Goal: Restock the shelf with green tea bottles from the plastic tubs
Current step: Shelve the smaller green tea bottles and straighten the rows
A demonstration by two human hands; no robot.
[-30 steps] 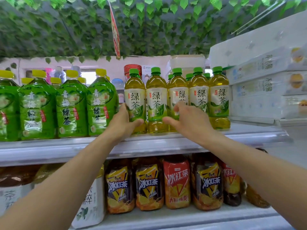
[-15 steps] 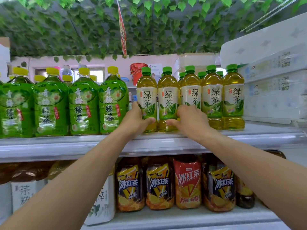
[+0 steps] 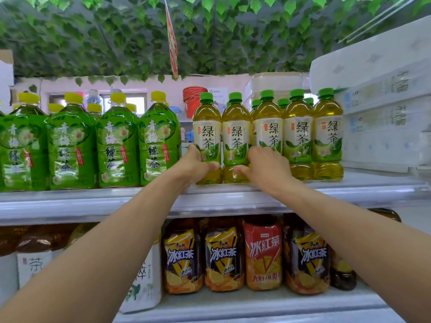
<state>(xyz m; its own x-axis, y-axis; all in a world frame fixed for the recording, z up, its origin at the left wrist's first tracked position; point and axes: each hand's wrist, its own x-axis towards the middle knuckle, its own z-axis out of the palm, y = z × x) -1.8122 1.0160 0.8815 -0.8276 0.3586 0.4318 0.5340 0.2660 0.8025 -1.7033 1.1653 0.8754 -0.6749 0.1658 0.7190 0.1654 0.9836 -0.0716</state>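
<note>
Five green tea bottles [image 3: 298, 136] stand in a front row on the upper shelf [image 3: 93, 201], their bases close to its front lip, with more green caps behind them. The left hand [image 3: 193, 166] grips the leftmost green tea bottle [image 3: 207, 131], thumb across its lower front and fingers tucked into the narrow gap beside the large green bottles [image 3: 158, 141]. The right hand [image 3: 263, 169] holds the second bottle [image 3: 235, 134], thumb on its base and fingers curled in beside the third. At the row's right end a strip of bare shelf separates the last bottle from the white packs [image 3: 384, 113]. Iced tea bottles [image 3: 263, 252] fill the shelf below. A second ago the right hand lay higher, its fingers spread on the third bottle's label; it now sits lower and closed.
</note>
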